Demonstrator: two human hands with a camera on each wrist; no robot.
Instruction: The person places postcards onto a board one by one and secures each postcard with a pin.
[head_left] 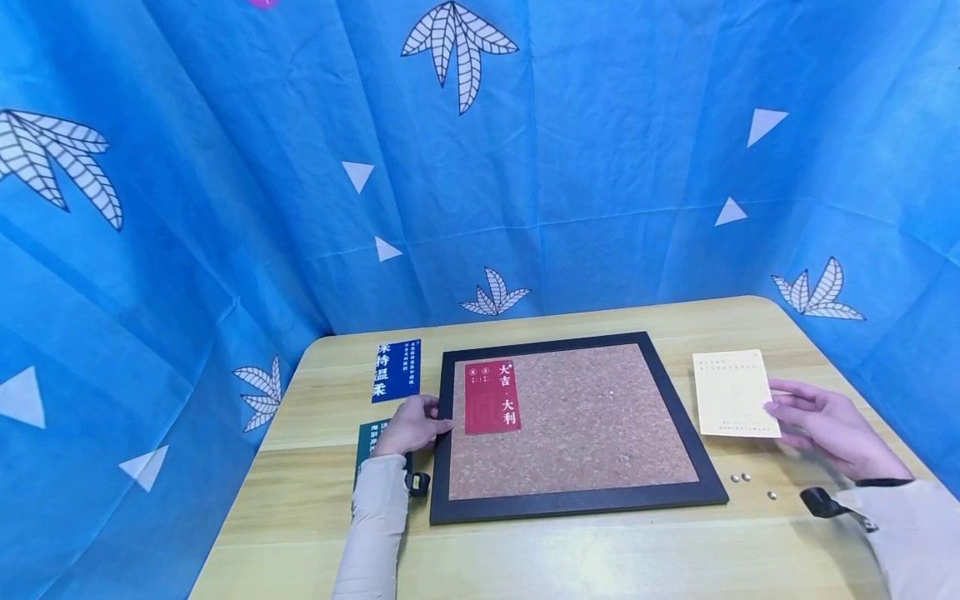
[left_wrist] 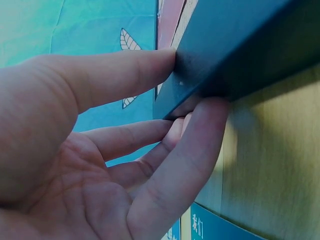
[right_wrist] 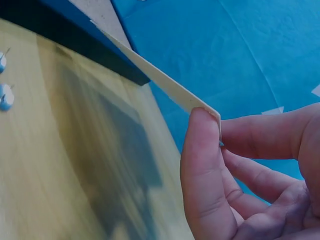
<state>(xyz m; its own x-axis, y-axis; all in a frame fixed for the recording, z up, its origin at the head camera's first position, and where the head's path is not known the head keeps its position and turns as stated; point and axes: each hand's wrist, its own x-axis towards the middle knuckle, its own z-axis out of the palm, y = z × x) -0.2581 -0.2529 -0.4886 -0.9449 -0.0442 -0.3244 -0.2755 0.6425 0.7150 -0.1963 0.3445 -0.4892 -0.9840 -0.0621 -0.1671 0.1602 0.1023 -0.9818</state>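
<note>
- Green card (head_left: 365, 450): at far left on the table (head_left: 285, 533); partly covered by my left hand (head_left: 411, 429) and sleeve (head_left: 375, 517), so most of its print is hidden.
- Blue card (head_left: 396, 371): just beyond the green one, long axis running away from me.
- My left hand: thumb on the face of the frame's left bar, fingers against its side; a light pinch, parted only by the bar. Some fingertips are lost behind the bar in the left wrist view.
- Framed cork board (head_left: 577, 433): mid-table, long axis left to right, right end swung slightly toward the far side.
- Red card (head_left: 492, 398): on the cork's left part, long axis near to far. A pale dot at its top right corner is too small to identify.
- Pins (head_left: 740, 478): near the board's near right corner; cut off at the left of the right wrist view.
- Yellow card (head_left: 735, 393): right of the board, raised off the table, long axis near to far, far end leaning slightly left. Small print illegible; nearly edge-on in the right wrist view.
- My right hand (head_left: 832, 425): thumb and fingers pinch the yellow card's right edge, closed to its thickness.
</note>
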